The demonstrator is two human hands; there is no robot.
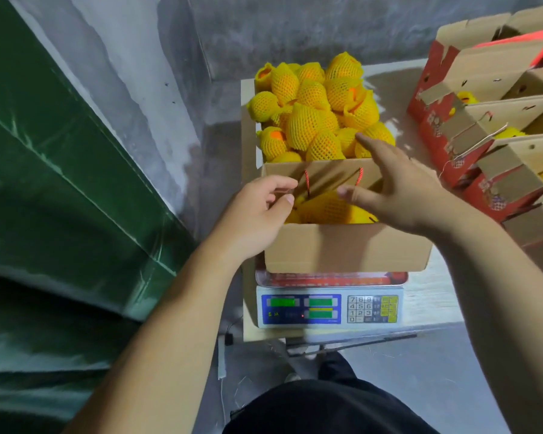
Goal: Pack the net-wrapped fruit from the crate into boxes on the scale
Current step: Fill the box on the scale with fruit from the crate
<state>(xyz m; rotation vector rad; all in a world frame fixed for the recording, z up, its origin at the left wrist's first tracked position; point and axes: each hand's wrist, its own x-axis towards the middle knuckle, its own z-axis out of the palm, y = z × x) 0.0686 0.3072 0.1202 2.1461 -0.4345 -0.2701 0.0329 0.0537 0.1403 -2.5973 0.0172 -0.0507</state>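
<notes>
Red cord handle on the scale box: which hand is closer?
Left. The left hand is at the flap edge right beside the red cord handle, fingers curled. The right hand hovers open over the box, farther to the right.

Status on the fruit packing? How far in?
Done: several red boxes at right stand stacked, flaps up, yellow netted fruit showing in some. In hand: the box on the scale already holds netted fruit; the left hand is at its near left edge, the right hand is spread open above it. Left: the supply carton behind is still heaped with netted fruit, so plenty remains.
</notes>
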